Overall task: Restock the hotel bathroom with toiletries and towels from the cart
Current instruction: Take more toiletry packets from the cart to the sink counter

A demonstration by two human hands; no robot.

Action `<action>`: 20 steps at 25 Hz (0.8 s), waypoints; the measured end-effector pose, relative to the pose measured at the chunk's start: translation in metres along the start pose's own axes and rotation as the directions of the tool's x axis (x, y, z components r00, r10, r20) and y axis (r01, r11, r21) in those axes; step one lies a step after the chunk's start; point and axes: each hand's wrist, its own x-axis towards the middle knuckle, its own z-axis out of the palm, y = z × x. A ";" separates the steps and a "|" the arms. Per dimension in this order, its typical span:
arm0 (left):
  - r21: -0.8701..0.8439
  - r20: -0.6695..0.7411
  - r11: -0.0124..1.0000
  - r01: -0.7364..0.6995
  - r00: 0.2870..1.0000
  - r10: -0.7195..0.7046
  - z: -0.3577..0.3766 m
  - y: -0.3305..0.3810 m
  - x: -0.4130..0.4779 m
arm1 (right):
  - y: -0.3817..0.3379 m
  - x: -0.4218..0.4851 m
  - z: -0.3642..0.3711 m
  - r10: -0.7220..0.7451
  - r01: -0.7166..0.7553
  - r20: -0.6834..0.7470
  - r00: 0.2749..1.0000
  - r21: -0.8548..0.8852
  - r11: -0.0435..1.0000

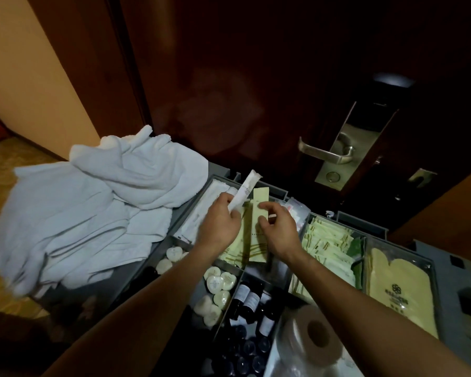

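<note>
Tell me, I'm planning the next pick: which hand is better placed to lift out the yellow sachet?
Right. The right hand pinches the yellow sachet; the left hand grips a white packet.

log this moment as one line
stage: picking toiletries | left hand: holds white packet | right hand: pinches yellow sachet | both over cart tray | white towels heaped left of tray

A person's left hand (220, 227) grips a slim white packet (245, 189) while the right hand (279, 229) pinches a pale yellow sachet (256, 239) over a grey cart (362, 223) holding heart-shaped soaps (218, 281), dark bottles (249, 303) and a toilet roll (316, 338), beside heaped white towels (93, 200).
</note>
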 end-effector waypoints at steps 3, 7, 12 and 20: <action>-0.105 0.011 0.993 0.055 0.998 -0.054 0.007 0.021 -0.020 | 0.001 -0.011 -0.023 -0.029 0.029 -0.018 0.999 0.000 1.000; -0.170 0.027 0.985 0.029 0.999 -0.025 0.026 0.052 -0.057 | 0.011 -0.036 -0.066 -0.044 0.045 -0.065 0.997 0.019 0.999; -0.209 -0.058 0.973 -0.100 0.994 0.090 0.064 0.108 -0.100 | 0.036 -0.079 -0.136 -0.042 0.048 -0.110 0.993 0.052 0.997; -0.161 0.052 0.925 -0.343 0.933 0.355 0.173 0.201 -0.184 | 0.107 -0.157 -0.263 0.036 -0.006 -0.156 0.987 0.193 0.981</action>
